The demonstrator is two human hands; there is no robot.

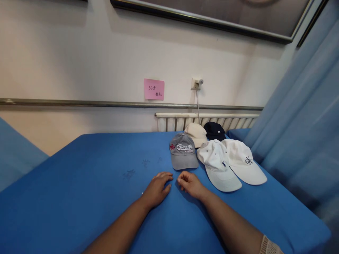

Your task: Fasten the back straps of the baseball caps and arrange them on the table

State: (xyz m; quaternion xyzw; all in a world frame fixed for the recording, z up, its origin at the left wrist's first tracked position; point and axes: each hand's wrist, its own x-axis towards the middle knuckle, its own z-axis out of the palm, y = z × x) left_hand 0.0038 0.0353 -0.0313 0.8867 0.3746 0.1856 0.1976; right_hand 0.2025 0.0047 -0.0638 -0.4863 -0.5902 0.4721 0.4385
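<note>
Both of my hands rest on a blue sheet (87,183), just in front of a grey baseball cap (184,151) lettered "Always". My left hand (158,188) lies palm down with its thumb apart from the fingers and holds nothing. Beside it, my right hand (190,183) is loosely curled, with no object showing in it. To the right, a white cap with a small dark rider emblem (218,164) overlaps another white cap with dark letters (245,160). Behind these are a cream cap (196,133) and a navy cap (214,131).
A radiator (180,121) and a metal rail (106,103) run along the wall behind the caps. Blue curtains (299,106) hang at the right. A pink note (154,89) and a socket with a plug (196,84) are on the wall, below a framed picture (201,23).
</note>
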